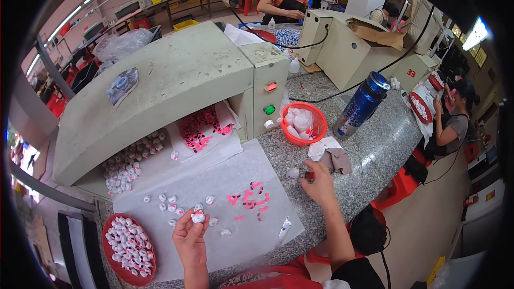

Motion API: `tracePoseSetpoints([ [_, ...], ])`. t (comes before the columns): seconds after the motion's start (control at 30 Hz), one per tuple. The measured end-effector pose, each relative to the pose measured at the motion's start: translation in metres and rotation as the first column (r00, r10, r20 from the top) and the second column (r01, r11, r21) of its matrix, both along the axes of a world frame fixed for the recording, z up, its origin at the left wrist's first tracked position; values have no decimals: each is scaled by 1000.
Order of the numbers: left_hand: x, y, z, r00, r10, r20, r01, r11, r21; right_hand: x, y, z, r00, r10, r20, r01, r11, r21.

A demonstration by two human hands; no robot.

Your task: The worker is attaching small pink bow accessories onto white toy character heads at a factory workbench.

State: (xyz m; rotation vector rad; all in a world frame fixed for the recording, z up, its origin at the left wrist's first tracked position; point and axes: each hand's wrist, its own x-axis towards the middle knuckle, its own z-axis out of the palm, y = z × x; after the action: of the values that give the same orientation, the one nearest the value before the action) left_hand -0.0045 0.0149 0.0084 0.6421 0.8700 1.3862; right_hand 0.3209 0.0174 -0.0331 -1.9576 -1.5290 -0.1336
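My left hand (pixel 190 238) pinches a small white figure piece (pixel 198 217) with a pink mark, above the white paper sheet (pixel 257 168). Several similar white pieces (pixel 172 199) lie around it on the sheet. To their right are scattered flat pink and dark bits (pixel 251 198). My right hand (pixel 321 187) reaches over the stone worktop, its thumb and finger curled round a small dark-red thing (pixel 309 175) that I cannot make out clearly. Just left of those fingertips is a small pale, clear-looking object (pixel 293 173). A slim white tube (pixel 284 229) lies at the sheet's right edge.
A red dish (pixel 151 254) of white pieces stands at the left. Behind the sheet, a grey-green machine (pixel 160 69) has more pieces in its opening. A red bowl (pixel 323 128), grey cloth (pixel 338 161) and blue flask (pixel 361 105) stand on the right. Other people work farther off.
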Motion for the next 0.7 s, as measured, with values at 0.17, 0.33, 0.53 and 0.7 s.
tracePoseSetpoints([
  [0.17, 6, -5, 4, 999, -45, 12, 45, 999, 6, -15, 9, -24, 958, 26, -284, -31, 999, -15],
  [0.33, 7, -12, 4, 1000, -30, 8, 30, 999, 16, -17, -4, -27, 799, -48, -599, 27, 999, -44],
  [0.53, 3, -16, 16, 999, -24, 29, 22, 999, 48, -37, -14, -18, 679, 96, -728, -108, 994, 31],
  [0.7, 6, -26, 20, 996, -37, -83, 41, 998, 54, -76, -52, 15, 418, 223, -881, -192, 969, 154],
])
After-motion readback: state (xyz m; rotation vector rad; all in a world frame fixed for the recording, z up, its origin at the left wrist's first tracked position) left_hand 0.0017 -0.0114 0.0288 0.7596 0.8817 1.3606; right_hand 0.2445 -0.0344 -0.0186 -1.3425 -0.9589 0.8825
